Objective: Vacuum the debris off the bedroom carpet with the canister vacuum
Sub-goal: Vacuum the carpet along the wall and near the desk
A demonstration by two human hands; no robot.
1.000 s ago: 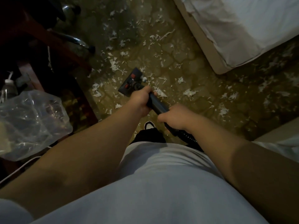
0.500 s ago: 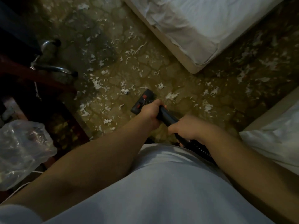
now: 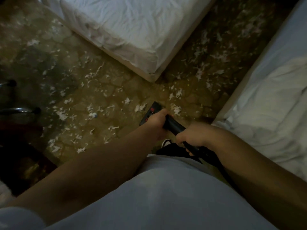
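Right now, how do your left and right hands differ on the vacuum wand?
The left hand grips the wand further down, just behind the floor head, and partly hides it. The right hand grips higher up, nearer the body. The left arm reaches further out over the carpet; the right arm is bent closer in. Both hands curl round the same dark wand, with a short bare stretch between them.

Single head view, wide-angle, looking steeply down past torso (image 3: 157, 196) onto carpet (image 3: 116, 90); dim, probably motion-blurred.
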